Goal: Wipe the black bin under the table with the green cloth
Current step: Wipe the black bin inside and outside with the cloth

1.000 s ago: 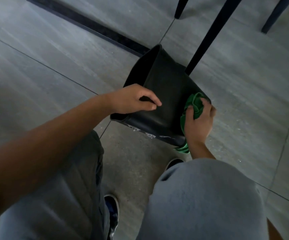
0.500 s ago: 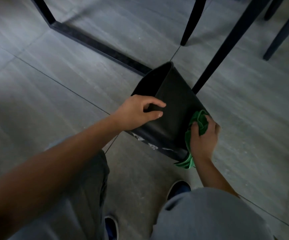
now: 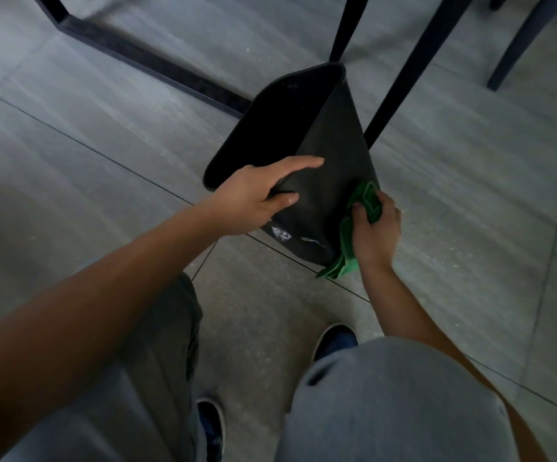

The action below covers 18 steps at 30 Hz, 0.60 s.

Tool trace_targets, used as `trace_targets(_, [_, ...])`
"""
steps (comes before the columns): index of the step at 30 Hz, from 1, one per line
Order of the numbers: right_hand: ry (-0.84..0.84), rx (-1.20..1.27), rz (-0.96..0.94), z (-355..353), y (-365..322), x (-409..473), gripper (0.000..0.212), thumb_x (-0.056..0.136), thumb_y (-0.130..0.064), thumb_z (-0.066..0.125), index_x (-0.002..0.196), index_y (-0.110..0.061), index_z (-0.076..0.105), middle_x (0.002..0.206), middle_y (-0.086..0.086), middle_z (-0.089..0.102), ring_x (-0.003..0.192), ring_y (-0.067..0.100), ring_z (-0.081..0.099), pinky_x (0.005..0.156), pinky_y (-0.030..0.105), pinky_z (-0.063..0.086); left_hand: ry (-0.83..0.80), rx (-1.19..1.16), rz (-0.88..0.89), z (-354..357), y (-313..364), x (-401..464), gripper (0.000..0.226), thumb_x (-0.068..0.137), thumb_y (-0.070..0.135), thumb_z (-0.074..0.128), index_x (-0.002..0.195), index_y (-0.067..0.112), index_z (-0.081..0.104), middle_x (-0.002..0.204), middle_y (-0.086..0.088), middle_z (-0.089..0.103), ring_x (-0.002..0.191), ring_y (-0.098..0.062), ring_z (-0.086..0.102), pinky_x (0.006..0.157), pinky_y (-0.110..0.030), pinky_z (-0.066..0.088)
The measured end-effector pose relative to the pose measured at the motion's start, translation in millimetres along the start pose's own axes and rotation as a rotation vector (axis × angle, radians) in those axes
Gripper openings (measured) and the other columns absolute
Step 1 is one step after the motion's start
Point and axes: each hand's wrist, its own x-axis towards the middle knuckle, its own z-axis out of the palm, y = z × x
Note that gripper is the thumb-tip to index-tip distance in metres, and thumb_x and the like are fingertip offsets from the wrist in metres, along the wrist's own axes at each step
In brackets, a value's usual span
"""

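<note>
From the head view, the left hand [image 3: 253,198] had changed since a second before: its fingers, then curled on the rim, now lay straighter across the side wall of the black bin [image 3: 320,155], thumb tucked against it, steadying it as it lay tipped on the floor [image 3: 103,111] beside a dark table leg [image 3: 404,71]. The right hand [image 3: 375,228] had slid slightly lower along the bin's right edge, clenched round the bunched green cloth [image 3: 349,241] and pressing it to the wall. That suggested the wiping stroke was under way, working toward the base. The bin looked like smooth, matte, slightly flexible plastic, oblong at the mouth, with pale scuffs [image 3: 280,233] near its bottom. The cloth was soft, crumpled, its corner trailing below the bin.
</note>
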Motion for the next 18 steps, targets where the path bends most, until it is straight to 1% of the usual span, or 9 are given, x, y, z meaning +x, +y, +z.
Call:
trace_targets(2, [-0.015,-0.010,-0.032,-5.0,-8.7,-0.4,0.045,0.096,-0.026,0.067,0.141,-0.023,0.058,0.138,0.008,0.057,0.113,0.014,0.056,0.094,0.022,0.040,0.114,-0.035,-0.005,-2.0,2.3,1.0,0.054,0.102,0.020,0.058,0.150,0.041,0.043,0.098,0.026,0.063,0.079,0.008,0.063,0.071,-0.009,0.050])
trace_targets(4, [-0.011,0.003,-0.072,-10.6,-19.3,1.3,0.042,0.095,-0.025,0.069,0.136,-0.025,0.061,0.133,0.005,0.060,0.109,0.009,0.055,0.092,0.020,0.040,0.245,-0.070,0.014,-9.6,8.0,8.9,0.050,0.102,0.020,0.058,0.149,0.035,0.047,0.123,0.037,0.053,0.104,0.023,0.054,0.089,-0.002,0.044])
trace_targets(6, [-0.010,0.038,-0.129,-15.2,-30.2,4.6,0.040,0.094,-0.025,0.070,0.134,-0.025,0.064,0.129,0.003,0.062,0.108,0.008,0.059,0.094,0.019,0.045,0.300,-0.130,0.035,-20.9,13.4,17.3,0.051,0.103,0.016,0.057,0.150,0.030,0.046,0.136,0.027,0.050,0.117,0.023,0.049,0.098,-0.003,0.042])
trace_targets(8, [-0.026,0.053,-0.188,-19.6,-39.8,5.9,0.040,0.093,-0.024,0.072,0.133,-0.024,0.065,0.127,0.001,0.063,0.106,0.004,0.059,0.093,0.006,0.043,0.257,-0.194,0.023,-29.2,15.4,19.8,0.056,0.102,0.009,0.057,0.152,0.029,0.043,0.131,0.021,0.056,0.109,0.011,0.060,0.091,-0.009,0.050])
trace_targets(9, [-0.032,0.051,-0.216,-21.8,-44.5,5.6,0.040,0.093,-0.023,0.072,0.133,-0.024,0.066,0.127,0.001,0.063,0.104,0.000,0.059,0.090,-0.001,0.038,0.223,-0.218,0.024,-30.4,16.7,19.4,0.059,0.101,0.006,0.058,0.152,0.029,0.042,0.129,0.020,0.058,0.106,0.003,0.065,0.088,-0.015,0.054])
trace_targets(11, [-0.031,0.049,-0.252,-25.7,-52.7,4.9,0.040,0.093,-0.022,0.073,0.132,-0.024,0.066,0.127,-0.001,0.061,0.099,-0.013,0.056,0.086,-0.006,0.034,0.167,-0.259,0.048,-26.3,18.1,18.6,0.062,0.099,0.005,0.059,0.153,0.030,0.041,0.134,0.015,0.061,0.117,-0.012,0.066,0.097,-0.032,0.057])
trace_targets(13, [-0.027,0.059,-0.264,-28.2,-58.5,4.9,0.040,0.094,-0.022,0.073,0.133,-0.024,0.065,0.126,-0.002,0.059,0.098,-0.021,0.052,0.086,-0.006,0.033,0.154,-0.284,0.065,-22.4,16.1,20.4,0.061,0.099,0.008,0.062,0.153,0.029,0.041,0.145,0.010,0.056,0.134,-0.011,0.055,0.112,-0.042,0.047])
trace_targets(14, [-0.024,0.062,-0.267,-28.5,-60.0,6.0,0.040,0.094,-0.022,0.073,0.133,-0.024,0.065,0.127,-0.001,0.059,0.098,-0.018,0.053,0.086,-0.006,0.033,0.155,-0.281,0.072,-21.6,13.4,21.7,0.061,0.099,0.013,0.063,0.154,0.029,0.040,0.148,0.010,0.054,0.138,-0.009,0.050,0.115,-0.044,0.044])
trace_targets(18, [-0.008,0.071,-0.251,-29.7,-59.9,12.9,0.040,0.096,-0.024,0.071,0.135,-0.021,0.064,0.131,0.002,0.060,0.099,-0.013,0.053,0.086,-0.007,0.032,0.242,-0.269,0.044,-20.9,2.6,18.2,0.063,0.097,0.035,0.066,0.153,0.037,0.038,0.151,0.010,0.052,0.139,-0.011,0.050,0.112,-0.045,0.047])
